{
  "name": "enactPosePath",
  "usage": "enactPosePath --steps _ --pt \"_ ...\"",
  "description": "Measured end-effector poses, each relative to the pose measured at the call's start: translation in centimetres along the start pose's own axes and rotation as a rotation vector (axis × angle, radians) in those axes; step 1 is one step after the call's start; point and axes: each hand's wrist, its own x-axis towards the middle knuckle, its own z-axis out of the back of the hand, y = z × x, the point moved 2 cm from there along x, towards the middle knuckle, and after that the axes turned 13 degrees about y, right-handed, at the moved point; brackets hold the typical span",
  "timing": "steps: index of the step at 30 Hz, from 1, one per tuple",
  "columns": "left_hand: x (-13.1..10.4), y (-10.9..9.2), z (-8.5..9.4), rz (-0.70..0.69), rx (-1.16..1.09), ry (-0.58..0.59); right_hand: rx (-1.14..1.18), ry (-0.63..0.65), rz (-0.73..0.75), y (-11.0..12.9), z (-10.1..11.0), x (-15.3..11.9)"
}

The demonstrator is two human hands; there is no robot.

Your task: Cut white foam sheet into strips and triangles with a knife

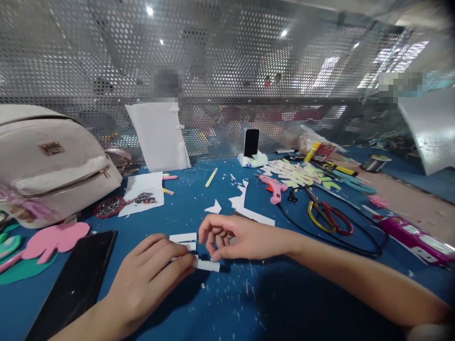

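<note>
My left hand point(151, 267) is low over the blue table, fingers bent and close together. Its thumb and fingertips are closed on a white paper strip point(209, 265), which sticks out to the right. More white paper strips point(183, 237) lie side by side at its fingertips, partly covered. Just right of them hovers my right hand point(231, 237), its fingers loosely curled with a gap between thumb and forefinger; nothing shows in it. Behind that hand lie white paper offcuts point(241, 201) and a longer white piece point(258, 217).
A pink glue gun point(274, 187), scissors point(329, 218), and a pile of pale strips point(295, 173) lie to the right. On the left are a dark phone point(74, 284), a pink cutout point(59, 241) and a white backpack point(53, 161). A perforated metal screen point(213, 61) stands behind.
</note>
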Motion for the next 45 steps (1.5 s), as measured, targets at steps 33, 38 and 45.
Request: enactPosePath --steps 33,38,45 --pt "0.4 0.3 -0.9 0.412 -0.877 0.029 -0.304 -0.219 0.065 0.6 -1.8 0.1" --pt "0.0 0.2 -2.2 0.480 -1.247 0.016 -0.459 -0.250 0.089 -0.3 -2.4 0.5" --pt "-0.2 0.0 -2.4 0.495 -1.389 -0.003 -0.495 -0.302 0.111 -0.6 -2.6 0.4"
